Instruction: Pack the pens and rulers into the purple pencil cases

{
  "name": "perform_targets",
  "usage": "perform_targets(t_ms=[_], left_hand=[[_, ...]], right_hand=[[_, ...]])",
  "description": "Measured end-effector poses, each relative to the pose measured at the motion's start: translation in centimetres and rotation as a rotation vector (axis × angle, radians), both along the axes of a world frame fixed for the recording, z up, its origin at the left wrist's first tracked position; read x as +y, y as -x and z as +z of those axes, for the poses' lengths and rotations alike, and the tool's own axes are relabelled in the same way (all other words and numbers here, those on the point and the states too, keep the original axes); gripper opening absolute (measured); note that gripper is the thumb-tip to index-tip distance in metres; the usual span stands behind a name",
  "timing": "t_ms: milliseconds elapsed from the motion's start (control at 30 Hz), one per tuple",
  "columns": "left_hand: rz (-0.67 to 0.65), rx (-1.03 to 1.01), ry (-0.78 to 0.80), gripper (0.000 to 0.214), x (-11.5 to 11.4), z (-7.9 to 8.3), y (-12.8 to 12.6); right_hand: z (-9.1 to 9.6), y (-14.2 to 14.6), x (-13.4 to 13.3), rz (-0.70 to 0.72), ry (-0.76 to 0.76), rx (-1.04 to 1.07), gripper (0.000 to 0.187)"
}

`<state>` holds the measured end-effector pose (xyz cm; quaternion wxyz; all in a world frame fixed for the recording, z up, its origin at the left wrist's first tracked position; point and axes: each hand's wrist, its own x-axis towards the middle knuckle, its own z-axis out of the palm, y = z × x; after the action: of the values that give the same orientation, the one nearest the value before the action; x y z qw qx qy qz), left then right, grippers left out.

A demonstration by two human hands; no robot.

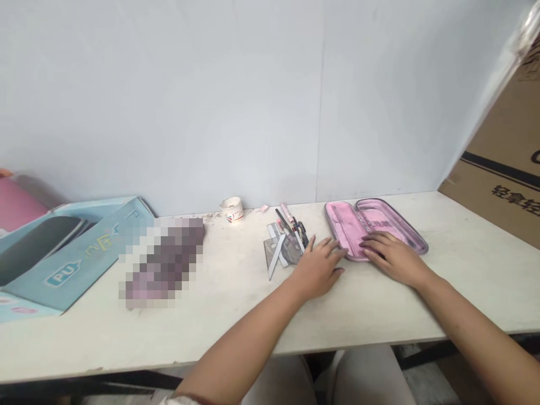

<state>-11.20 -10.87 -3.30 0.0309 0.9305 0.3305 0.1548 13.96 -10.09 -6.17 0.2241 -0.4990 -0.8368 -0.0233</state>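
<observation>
A pink zip pencil case [340, 228] lies unfolded on the table, both halves facing up, with elastic loops in the right half. My right hand [392, 257] rests over its front edge near the middle fold, fingers stretched out and slightly bent. Just left of the case, my left hand [319, 266] has its fingers spread, one fingertip at the case's left front edge. Beside it is a small heap of stationery: a set square [274, 256], a pink pen [287, 212] and several dark pens or pencils [300, 230]. The hand partly covers the heap.
A paper cup [232, 210] and a pink eraser-like block [264, 208] stand near the wall. To the left lie a blurred purple object [166, 264] and a light-blue box [90, 264] with a dark item inside. Cardboard cartons [502, 169] are on the right.
</observation>
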Motion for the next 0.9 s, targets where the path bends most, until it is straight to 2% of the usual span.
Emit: perform_targets(t_ms=[100,200,300,433,567,667,767,900], left_hand=[[0.145,-0.018,-0.011,0.046,1.4,0.0,2.2],[0.339,0.006,0.038,0.049,2.8,-0.2,4.6],[0.497,0.043,0.084,0.051,3.9,-0.4,6.3],[0.643,0.090,0.091,0.054,4.5,-0.6,7.3],[0.709,0.093,0.065,0.050,4.7,-0.9,7.5],[0.724,0.063,0.036,0.049,4.7,-1.3,7.4],[0.733,0.018,-0.021,0.045,4.8,-1.4,7.4],[0.733,-0.055,-0.064,0.044,4.8,-1.1,7.4]], right_hand=[[0.5,0.3,1.0,-0.030,-0.006,0.007,0.034],[1.8,1.9,2.4,-0.033,-0.020,-0.003,0.033],[3.3,5.1,4.6,-0.004,-0.037,-0.051,0.035],[4.4,11.1,8.4,0.033,0.017,-0.091,0.032],[4.2,16.6,11.8,-0.070,0.075,-0.085,0.033],[3.5,19.3,13.5,-0.152,0.102,-0.081,0.040],[2.9,20.7,14.4,-0.233,0.148,-0.089,0.042],[3.2,20.9,14.4,-0.294,0.140,-0.104,0.038]])
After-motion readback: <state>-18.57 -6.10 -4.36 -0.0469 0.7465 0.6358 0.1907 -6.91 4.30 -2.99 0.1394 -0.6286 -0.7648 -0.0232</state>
